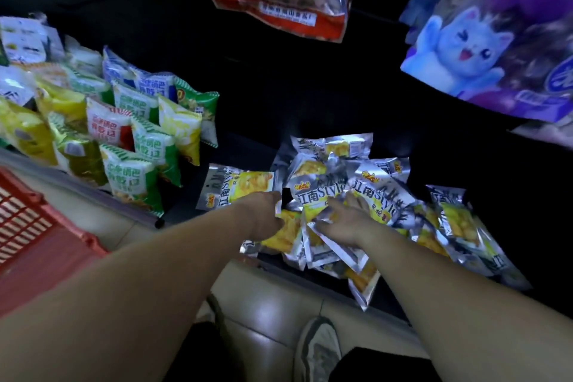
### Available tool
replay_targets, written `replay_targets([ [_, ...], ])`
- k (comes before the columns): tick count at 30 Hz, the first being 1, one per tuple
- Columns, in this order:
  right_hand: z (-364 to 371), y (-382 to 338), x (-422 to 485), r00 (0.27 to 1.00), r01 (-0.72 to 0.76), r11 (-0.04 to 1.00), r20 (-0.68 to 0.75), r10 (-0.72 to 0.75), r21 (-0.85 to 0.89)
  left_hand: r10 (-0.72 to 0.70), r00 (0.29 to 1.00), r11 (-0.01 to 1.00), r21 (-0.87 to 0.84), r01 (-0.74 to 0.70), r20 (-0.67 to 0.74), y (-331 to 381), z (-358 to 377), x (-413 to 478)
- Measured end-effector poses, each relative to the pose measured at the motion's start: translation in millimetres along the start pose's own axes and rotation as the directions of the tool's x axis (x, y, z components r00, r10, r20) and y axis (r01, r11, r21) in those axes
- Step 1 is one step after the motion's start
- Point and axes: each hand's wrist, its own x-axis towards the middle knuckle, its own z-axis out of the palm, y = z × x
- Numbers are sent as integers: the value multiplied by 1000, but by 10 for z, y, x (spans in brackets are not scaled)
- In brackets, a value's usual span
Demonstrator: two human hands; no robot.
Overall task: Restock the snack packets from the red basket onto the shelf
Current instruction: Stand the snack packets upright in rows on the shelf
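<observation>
The head camera looks forward and steeply down, close over the front edge of the low shelf (183, 211). Floor tiles (263, 298) fill the bottom middle.

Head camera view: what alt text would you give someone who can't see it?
A person's left hand and right hand reach into a heap of silver-and-yellow packets on a dark shelf. A red basket sits at the lower left, beside rows of green and yellow bags.
</observation>
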Motion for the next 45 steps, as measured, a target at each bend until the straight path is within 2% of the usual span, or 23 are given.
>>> replay_targets([
  [3, -45, -173, 94, 998, -56, 998, 3, 56, -21, 6, 999, 998, 68, -9, 36, -157, -190, 107],
  [6, -84, -342, 323, 991, -134, 990, -11, 133, -53, 13, 999, 998, 65, -16, 51, -316, -217, 256],
  [9, -36, -374, 592, 988, -137, 990, -73, 138, 23, -21, 997, 999, 52, 18, 68, -524, -103, 424],
  [13, 51, -77, 933, 982, -142, 980, -145, 122, -136, -119, 988, 992, -35, 123, 94, -846, 166, 676],
  [16, -11, 48, 1054, 951, -85, 975, -308, 17, -207, -196, 975, 973, -105, 207, 101, -857, 265, 829],
  [18, -31, -6, 1048, 923, -10, 965, -373, -92, -262, -169, 979, 968, -168, 186, 111, -761, 321, 842],
  [21, 5, -183, 1003, 904, 71, 947, -381, -193, -313, -146, 983, 957, -237, 169, 113, -745, 493, 908],
  [25, 148, -407, 1070, 874, 149, 945, -408, -264, -292, -199, 977, 959, -190, 211, 82, -798, 646, 1037],
  [28, 195, -665, 1196, 848, 350, 903, -325, -418, -249, -140, 990, 970, -196, 141, 20, -875, 709, 1092],
  [29, 211, -749, 1236, 859, 402, 899, -269, -435, -172, -101, 995, 975, -199, 100, 7, -938, 723, 1085],
  [31, 269, -828, 1318, 893, 411, 911, -194, -406, -16, -42, 999, 976, -216, 34, -33, -1071, 726, 1029],
  [33, 329, -780, 1407, 917, 375, 927, -148, -369, 15, -92, 976, 969, -242, 42, -199, -1164, 698, 988],
  [34, 353, -734, 1444, 919, 373, 928, -134, -372, -21, -192, 941, 958, -262, 118, -278, -1197, 675, 985],
  [36, 385, -640, 1488, 917, 376, 924, -114, -382, -70, -461, 843, 842, -436, 318, -276, -1265, 631, 1044],
  [37, 380, -606, 1485, 918, 372, 925, -117, -378, -73, -562, 805, 716, -598, 359, -190, -1289, 639, 1098],
  [39, 352, -545, 1481, 916, 359, 930, -163, -367, -82, -658, 753, 336, -904, 264, -25, -1267, 664, 1196],
  [40, 337, -509, 1478, 913, 350, 933, -190, -360, -85, -675, 737, 176, -964, 197, 27, -1229, 674, 1237],
  [41, 328, -471, 1483, 911, 343, 936, -212, -353, -81, -676, 735, 74, -986, 147, 59, -1178, 685, 1269],
  [45, 303, -484, 1484, 917, 318, 946, -230, -325, -68, -580, 806, -128, -990, 55, 119, -961, 727, 1352],
])
